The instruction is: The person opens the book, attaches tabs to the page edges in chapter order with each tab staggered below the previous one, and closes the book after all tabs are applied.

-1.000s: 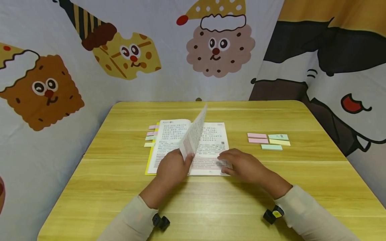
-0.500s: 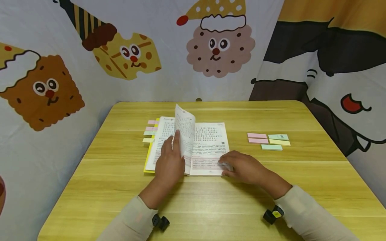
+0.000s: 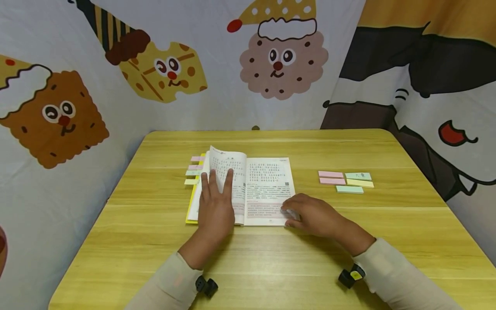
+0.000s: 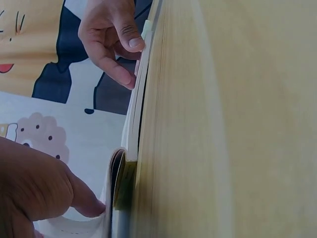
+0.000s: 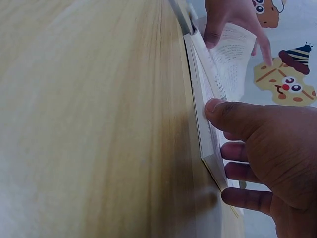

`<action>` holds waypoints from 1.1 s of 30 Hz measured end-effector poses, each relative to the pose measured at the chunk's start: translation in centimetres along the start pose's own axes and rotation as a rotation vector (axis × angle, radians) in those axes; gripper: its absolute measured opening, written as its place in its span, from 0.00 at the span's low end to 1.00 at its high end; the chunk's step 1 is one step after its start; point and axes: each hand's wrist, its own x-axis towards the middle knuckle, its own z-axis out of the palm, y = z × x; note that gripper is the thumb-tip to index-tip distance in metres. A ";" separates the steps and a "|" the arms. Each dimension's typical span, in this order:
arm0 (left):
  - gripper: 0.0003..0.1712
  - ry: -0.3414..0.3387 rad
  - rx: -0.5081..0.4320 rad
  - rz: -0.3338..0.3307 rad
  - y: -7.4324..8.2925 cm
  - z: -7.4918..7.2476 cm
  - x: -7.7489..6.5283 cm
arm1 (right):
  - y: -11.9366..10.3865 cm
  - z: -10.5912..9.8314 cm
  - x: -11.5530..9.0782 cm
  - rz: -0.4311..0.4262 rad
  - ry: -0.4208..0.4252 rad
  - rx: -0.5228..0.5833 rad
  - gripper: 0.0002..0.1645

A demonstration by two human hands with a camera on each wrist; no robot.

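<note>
An open book with a yellow cover lies on the table, printed text on both pages. Over its left page my left hand spreads its straight fingers; the sheet's upper left corner curls up. In the left wrist view the left thumb touches the pages near the spine. My right hand rests at the lower right corner of the right page, fingers relaxed. The right wrist view shows its thumb on the page near the bottom edge. Several pastel sticky tabs stick out from the book's left edge.
Right of the book, several small pads of pink, green and yellow sticky tabs lie on the wooden table. A cloth with cartoon prints hangs behind the table. Each sleeve cuff has a small black device near it.
My left hand has turned a sheet from right to left, let go of its edge and spread flat over it. The right hand has stayed at the right page's corner.
</note>
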 end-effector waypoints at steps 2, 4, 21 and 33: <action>0.48 0.000 0.025 0.016 -0.1 0.0 0.0 | 0.0 0.0 0.0 -0.003 0.000 -0.003 0.23; 0.47 -0.011 0.047 0.036 -0.1 -0.1 0.0 | 0.0 0.0 0.0 -0.005 0.001 -0.002 0.23; 0.24 -0.248 -0.052 0.251 0.3 0.1 -0.6 | 0.1 -0.1 -0.1 -0.027 -0.017 -0.004 0.24; 0.39 -0.341 -0.034 0.146 1.2 0.1 -0.6 | 0.2 -0.4 -0.2 -0.063 -0.030 -0.010 0.12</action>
